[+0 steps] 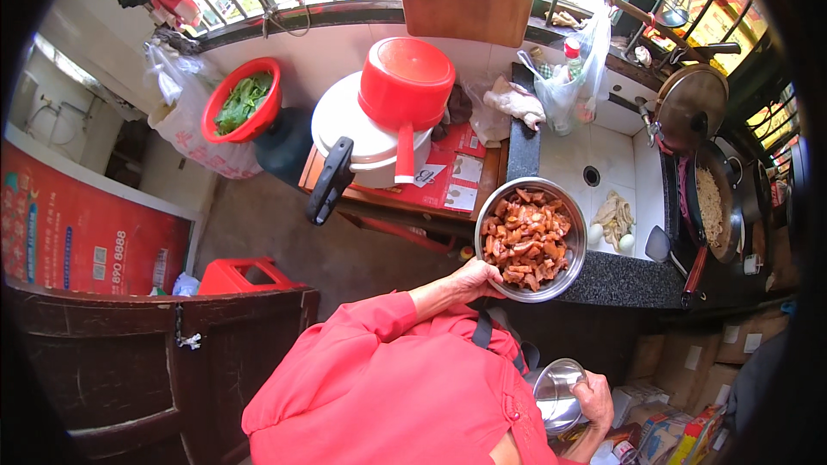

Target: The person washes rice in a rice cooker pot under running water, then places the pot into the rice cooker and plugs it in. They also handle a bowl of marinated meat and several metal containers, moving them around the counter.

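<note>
My left hand (pixel 477 278) grips the near-left rim of a stainless steel bowl (pixel 574 227). Reddish-brown pieces of meat (pixel 526 239) fill much of it. The bowl is over the near-left corner of the sink, by the dark granite counter edge (pixel 610 278). Lower down, close to my right side, my right hand (pixel 594 397) has its thumb over the rim of a shiny, round, shallow vessel (pixel 555 394). That vessel is tilted and looks empty; whether it is glass or metal I cannot tell.
In the tiled sink (pixel 562 155) lie a cloth (pixel 614 216) and two pale eggs (pixel 626 243). A wok (pixel 727 206) with noodle-like shreds stands right. Left are a white pressure cooker (pixel 333 113) under a red pot (pixel 407 84), and a red basin (pixel 274 87) of leafy greens.
</note>
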`<move>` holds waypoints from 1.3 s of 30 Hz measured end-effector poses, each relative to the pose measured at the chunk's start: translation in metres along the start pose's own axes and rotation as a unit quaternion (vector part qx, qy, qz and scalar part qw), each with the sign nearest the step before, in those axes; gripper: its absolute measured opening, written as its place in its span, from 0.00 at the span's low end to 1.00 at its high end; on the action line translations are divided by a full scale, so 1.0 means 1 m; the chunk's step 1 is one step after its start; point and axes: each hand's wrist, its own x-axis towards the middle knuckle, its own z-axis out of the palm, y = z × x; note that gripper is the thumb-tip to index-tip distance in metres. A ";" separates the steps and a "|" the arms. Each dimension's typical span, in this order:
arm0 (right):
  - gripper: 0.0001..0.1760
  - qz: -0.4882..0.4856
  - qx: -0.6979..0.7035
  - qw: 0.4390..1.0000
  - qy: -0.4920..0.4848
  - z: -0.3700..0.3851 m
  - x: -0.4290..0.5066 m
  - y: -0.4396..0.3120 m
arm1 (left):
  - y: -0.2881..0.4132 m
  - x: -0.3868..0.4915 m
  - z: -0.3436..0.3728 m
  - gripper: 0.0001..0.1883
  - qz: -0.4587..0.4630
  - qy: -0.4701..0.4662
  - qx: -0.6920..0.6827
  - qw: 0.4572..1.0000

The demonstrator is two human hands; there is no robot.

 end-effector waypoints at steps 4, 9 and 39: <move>0.14 0.000 -0.020 1.000 0.004 0.004 -0.004 -0.010 | 0.003 -0.009 0.010 0.23 0.038 -0.024 0.011 0.999; 0.17 -0.024 -0.057 0.998 -0.008 -0.003 -0.002 -0.004 | 0.011 0.003 0.003 0.24 0.003 -0.071 0.011 0.997; 0.29 0.064 0.285 0.905 0.308 0.153 -0.148 0.065 | 0.023 0.022 -0.010 0.33 -0.009 -0.103 0.088 0.991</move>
